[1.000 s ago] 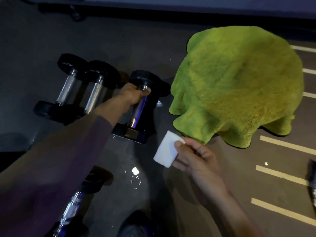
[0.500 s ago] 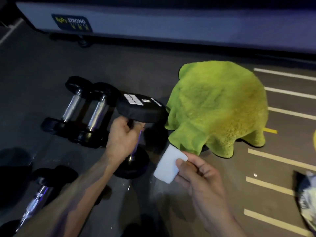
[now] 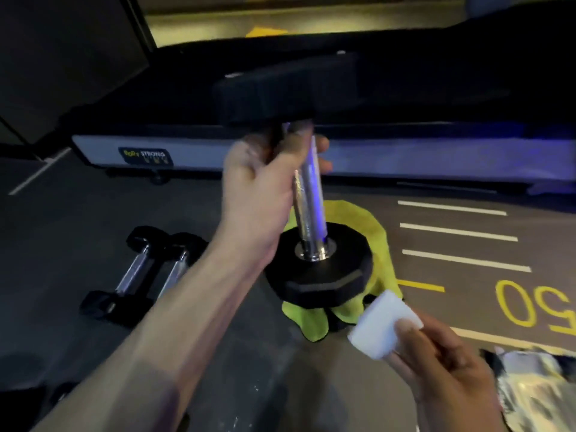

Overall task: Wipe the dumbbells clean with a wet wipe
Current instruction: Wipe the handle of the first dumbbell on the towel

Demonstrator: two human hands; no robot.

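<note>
A person's left hand [image 3: 265, 185] has its grip curled round the upper part of the chrome handle of a black dumbbell [image 3: 308, 194], holding it upright in the air, one weight head at the top and the other below. The right hand [image 3: 448, 366], low and to the right, pinches a folded white wet wipe [image 3: 378, 327] between thumb and fingers; the wipe sits just beside the lower weight head and does not touch it. Behind and under the raised dumbbell, a bright yellow-green towel [image 3: 381, 241] lies crumpled on the dark floor [image 3: 62, 244], with something dark hidden beneath its near edge that cannot be made out. At the lower right edge lies a crinkled silvery packet [image 3: 536, 388]; its contents cannot be seen. Two more dumbbells [image 3: 140, 272] lie side by side on the floor to the left, touching each other, their handles pointing away from the viewer. Part of a further dark weight shows at the lower left edge, blurred. That makes three dumbbells plainly visible, one wipe, one towel. Across the back runs the pale base of a gym machine [image 3: 199, 151], bearing a label partly reading "STRONG". The floor to the right carries three white stripes [image 3: 458, 233] and yellow painted markings.
</note>
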